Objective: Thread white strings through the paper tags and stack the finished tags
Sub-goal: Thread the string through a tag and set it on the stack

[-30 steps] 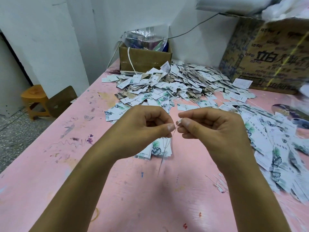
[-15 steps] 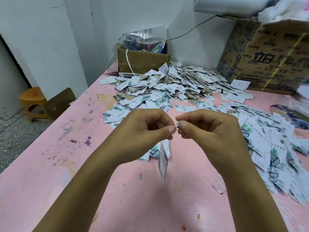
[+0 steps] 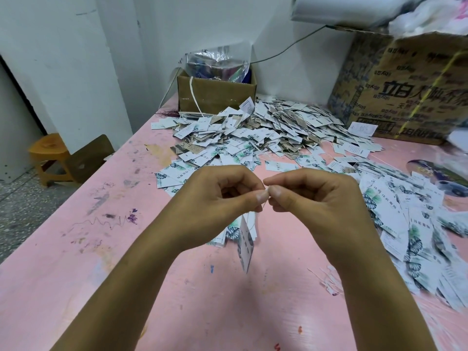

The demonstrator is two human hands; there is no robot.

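My left hand (image 3: 215, 206) and right hand (image 3: 311, 203) both pinch a thin white string (image 3: 264, 205); the leaf-printed white paper tag (image 3: 245, 247) hangs upright just beneath them, seemingly threaded.

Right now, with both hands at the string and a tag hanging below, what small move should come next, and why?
Probably fasten the two ends of the white string together. The left hand and right hand pinch it fingertip to fingertip, and the tag hangs on its loop below, so threading looks done; only fastening seems left before stacking.
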